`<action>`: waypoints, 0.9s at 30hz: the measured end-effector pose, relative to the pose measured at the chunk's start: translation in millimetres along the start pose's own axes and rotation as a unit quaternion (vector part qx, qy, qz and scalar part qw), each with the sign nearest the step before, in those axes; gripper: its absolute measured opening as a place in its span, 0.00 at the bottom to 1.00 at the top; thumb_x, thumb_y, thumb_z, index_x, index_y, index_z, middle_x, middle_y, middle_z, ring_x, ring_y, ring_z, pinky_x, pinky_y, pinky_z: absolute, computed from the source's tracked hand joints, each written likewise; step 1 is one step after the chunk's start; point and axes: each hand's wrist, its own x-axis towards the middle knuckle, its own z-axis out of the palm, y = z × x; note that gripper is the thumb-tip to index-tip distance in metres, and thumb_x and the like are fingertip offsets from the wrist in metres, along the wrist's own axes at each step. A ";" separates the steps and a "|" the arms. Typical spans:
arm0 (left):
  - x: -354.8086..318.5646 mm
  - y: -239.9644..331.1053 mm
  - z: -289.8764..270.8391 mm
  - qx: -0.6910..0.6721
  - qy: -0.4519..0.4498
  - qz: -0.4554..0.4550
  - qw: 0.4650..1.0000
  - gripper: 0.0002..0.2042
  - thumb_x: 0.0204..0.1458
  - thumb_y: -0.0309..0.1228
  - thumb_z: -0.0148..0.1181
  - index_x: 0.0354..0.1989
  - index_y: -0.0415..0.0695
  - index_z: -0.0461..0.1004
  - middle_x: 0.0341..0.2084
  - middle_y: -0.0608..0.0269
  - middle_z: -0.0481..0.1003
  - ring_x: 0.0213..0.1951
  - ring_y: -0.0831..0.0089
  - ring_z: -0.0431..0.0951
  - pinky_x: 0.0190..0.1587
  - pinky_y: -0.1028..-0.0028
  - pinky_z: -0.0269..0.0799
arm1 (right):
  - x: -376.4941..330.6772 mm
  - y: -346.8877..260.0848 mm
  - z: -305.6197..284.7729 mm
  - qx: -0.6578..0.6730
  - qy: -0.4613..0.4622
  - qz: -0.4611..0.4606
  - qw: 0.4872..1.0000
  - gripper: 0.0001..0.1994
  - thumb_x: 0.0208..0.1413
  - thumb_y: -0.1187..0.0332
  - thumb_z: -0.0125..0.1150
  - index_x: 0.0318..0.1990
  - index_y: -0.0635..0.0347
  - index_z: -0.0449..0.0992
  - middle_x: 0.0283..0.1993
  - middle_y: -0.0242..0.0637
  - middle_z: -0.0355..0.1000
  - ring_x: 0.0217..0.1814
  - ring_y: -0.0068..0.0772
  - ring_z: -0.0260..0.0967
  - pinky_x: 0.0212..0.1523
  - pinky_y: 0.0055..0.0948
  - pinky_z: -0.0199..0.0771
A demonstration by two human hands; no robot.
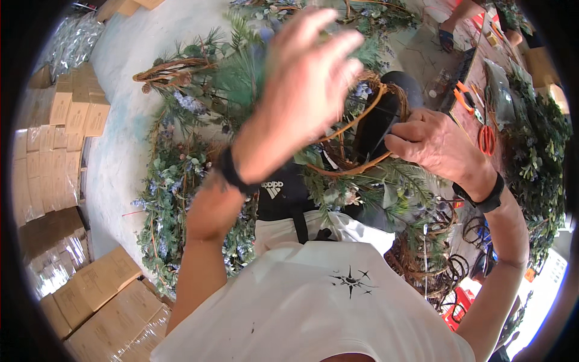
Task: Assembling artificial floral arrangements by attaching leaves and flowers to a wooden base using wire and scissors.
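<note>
A wreath [356, 171] of twisted brown vine, dressed with greenery and pale blossoms, rests over my lap. At its right rim, my right hand [437, 143] is closed, thumb and fingers pinched at the vine; any small thing inside the pinch is hidden. My left hand [310, 81] is raised above the wreath's far left side, smeared by motion, its fingers stretched and apart. Beside it, a green pine sprig [238, 81] looks blurred too. I wear a black band on each wrist.
Finished-looking floral wreaths [172, 199] lie on the floor at left. Cardboard boxes [90, 283] are stacked along the left side. On the right, a worktable carries red-handled scissors [486, 140] and an orange-handled tool [463, 96]. Bare vine rings [416, 265] pile nearby. Another person's foot [446, 39] shows beyond.
</note>
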 end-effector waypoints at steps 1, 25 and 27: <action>-11.3 19.9 -2.2 -0.062 0.021 0.025 0.998 0.13 0.59 0.29 0.67 0.50 0.38 0.84 0.53 0.47 0.81 0.56 0.49 0.80 0.61 0.54 0.74 | -3.1 -0.1 1.6 0.035 0.019 0.020 0.999 0.17 0.52 0.70 0.67 0.49 0.47 0.71 0.34 0.29 0.69 0.32 0.38 0.73 0.33 0.35 0.77; -199.0 22.6 -14.5 -0.146 -0.153 -0.184 0.960 0.24 0.39 0.18 0.64 0.50 0.46 0.78 0.49 0.54 0.80 0.53 0.49 0.78 0.57 0.54 0.73 | 34.0 -75.1 -41.7 0.063 0.062 0.031 0.996 0.14 0.42 0.66 0.69 0.38 0.50 0.73 0.29 0.27 0.68 0.25 0.31 0.68 0.25 0.33 0.74; -195.7 7.5 -18.4 -0.176 -0.201 -0.172 0.948 0.23 0.39 0.20 0.65 0.49 0.46 0.78 0.46 0.54 0.80 0.50 0.48 0.79 0.54 0.54 0.74 | 37.5 -69.3 -47.7 0.043 0.051 0.043 0.997 0.14 0.42 0.67 0.69 0.38 0.50 0.74 0.29 0.27 0.68 0.25 0.32 0.69 0.25 0.34 0.74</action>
